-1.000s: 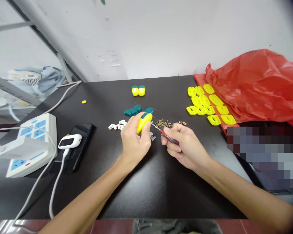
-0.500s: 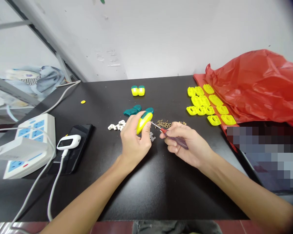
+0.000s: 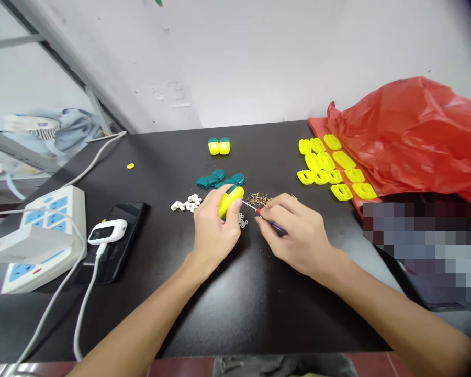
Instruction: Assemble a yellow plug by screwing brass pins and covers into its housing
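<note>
My left hand (image 3: 215, 222) is closed around a yellow and green plastic casing (image 3: 231, 200), tilted on edge above the table. In my right hand (image 3: 296, 230) is a screwdriver (image 3: 277, 227) with a dark handle and red collar. Its thin shaft points left and its tip meets the casing's right side by my left thumb; the exact contact point is too small to make out. Just behind the shaft lies a pile of small brass screws (image 3: 259, 199). Small grey metal pieces (image 3: 242, 221) sit beside my left thumb. White plastic parts (image 3: 186, 203) and green covers (image 3: 210, 180) lie nearby.
Two yellow and green casings (image 3: 219, 146) stand farther back. Several yellow shells (image 3: 322, 162) lie at right by a red plastic bag (image 3: 412, 136). At left are a power strip (image 3: 51, 235), a black phone (image 3: 129, 225), a white device (image 3: 108, 232) and cables.
My right hand's fingers have shifted on the screwdriver handle and now curl over it more. The casing stays in my left hand, tilted slightly differently. The whole view has shifted a little.
</note>
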A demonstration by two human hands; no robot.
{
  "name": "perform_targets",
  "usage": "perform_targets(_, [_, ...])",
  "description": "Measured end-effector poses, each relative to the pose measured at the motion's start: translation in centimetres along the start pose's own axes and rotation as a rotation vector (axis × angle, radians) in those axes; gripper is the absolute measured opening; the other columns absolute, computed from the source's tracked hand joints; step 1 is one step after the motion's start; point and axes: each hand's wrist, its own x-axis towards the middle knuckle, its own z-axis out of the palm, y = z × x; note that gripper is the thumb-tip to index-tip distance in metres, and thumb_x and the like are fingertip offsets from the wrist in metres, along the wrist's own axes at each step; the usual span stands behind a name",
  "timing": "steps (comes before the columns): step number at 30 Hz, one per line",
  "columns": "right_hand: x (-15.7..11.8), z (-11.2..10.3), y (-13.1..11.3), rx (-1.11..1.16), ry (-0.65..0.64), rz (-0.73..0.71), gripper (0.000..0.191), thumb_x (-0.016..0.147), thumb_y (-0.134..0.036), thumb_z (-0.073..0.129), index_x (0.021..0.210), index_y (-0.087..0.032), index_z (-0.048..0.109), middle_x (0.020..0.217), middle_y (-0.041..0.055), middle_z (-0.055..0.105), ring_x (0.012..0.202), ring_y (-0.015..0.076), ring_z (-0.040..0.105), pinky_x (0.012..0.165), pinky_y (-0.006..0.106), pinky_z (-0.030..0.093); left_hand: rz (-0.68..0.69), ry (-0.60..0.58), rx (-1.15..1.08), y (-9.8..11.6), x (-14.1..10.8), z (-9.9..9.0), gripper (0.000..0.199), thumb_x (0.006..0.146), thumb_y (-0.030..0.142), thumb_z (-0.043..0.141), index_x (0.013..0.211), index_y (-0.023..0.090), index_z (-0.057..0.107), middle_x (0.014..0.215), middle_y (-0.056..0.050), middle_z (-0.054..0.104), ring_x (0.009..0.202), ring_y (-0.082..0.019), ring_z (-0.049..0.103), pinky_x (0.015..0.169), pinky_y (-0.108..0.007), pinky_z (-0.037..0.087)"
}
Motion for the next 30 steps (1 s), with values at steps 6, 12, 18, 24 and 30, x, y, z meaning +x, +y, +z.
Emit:
perform_targets(6, [0.3, 0.2, -0.5, 0.234, 0.053, 0.255, 0.020, 0.087, -0.010, 0.066, 0.069, -0.018, 0.063, 0.068, 0.0015, 0.063, 0.059, 0.0134, 0.062, 0.056, 0.028, 0.050, 0.012, 0.027, -0.058, -0.1, -0.2, 0.1, 0.025, 0.093, 0.030, 0.062, 0.114, 0.017, 0.068, 0.096, -0.006, 0.075, 0.086, -0.020, 0.071, 0.081, -0.034, 0.054])
perform_targets(12, [0.7, 0.5, -1.4, 0.827, 0.077, 0.811, 0.027, 0.079, -0.027, 0.079, 0.066, -0.019, 0.057, 0.052, -0.0070, 0.054, 0.037, 0.0102, 0.056, 0.036, 0.023, 0.046, 0.030, 0.043, -0.047, 0.1, -0.2, 0.0, 0.024, 0.093, 0.028, 0.063, 0.115, 0.018, 0.068, 0.094, -0.005, 0.074, 0.084, -0.019, 0.070, 0.081, -0.034, 0.053])
perform_targets(18, [1.1, 0.4, -1.9, 0.920, 0.114, 0.895, 0.032, 0.073, -0.029, 0.085, 0.064, -0.019, 0.056, 0.050, -0.0055, 0.058, 0.035, 0.0092, 0.054, 0.034, 0.021, 0.045, 0.060, 0.041, -0.037, 0.2, -0.1, -0.2, 0.024, 0.093, 0.028, 0.063, 0.114, 0.017, 0.067, 0.094, -0.005, 0.073, 0.084, -0.019, 0.068, 0.081, -0.034, 0.053])
perform_targets(24, [1.0, 0.4, -1.8, 0.975, 0.114, 0.933, 0.035, 0.072, -0.032, 0.087, 0.063, -0.020, 0.056, 0.048, -0.0055, 0.057, 0.034, 0.0091, 0.051, 0.033, 0.022, 0.044, 0.066, 0.027, -0.054, 0.1, -0.1, -0.3, 0.025, 0.093, 0.026, 0.063, 0.116, 0.018, 0.067, 0.100, -0.005, 0.074, 0.088, -0.020, 0.071, 0.084, -0.034, 0.054])
perform_targets(30, [0.6, 0.7, -1.7, 1.101, 0.136, 0.982, 0.034, 0.074, -0.027, 0.086, 0.064, -0.021, 0.054, 0.047, -0.0066, 0.056, 0.036, 0.0076, 0.048, 0.034, 0.020, 0.039, 0.058, 0.026, -0.096, -0.1, -0.1, -0.2, 0.027, 0.093, 0.027, 0.063, 0.119, 0.018, 0.067, 0.103, -0.007, 0.074, 0.092, -0.021, 0.072, 0.087, -0.036, 0.056])
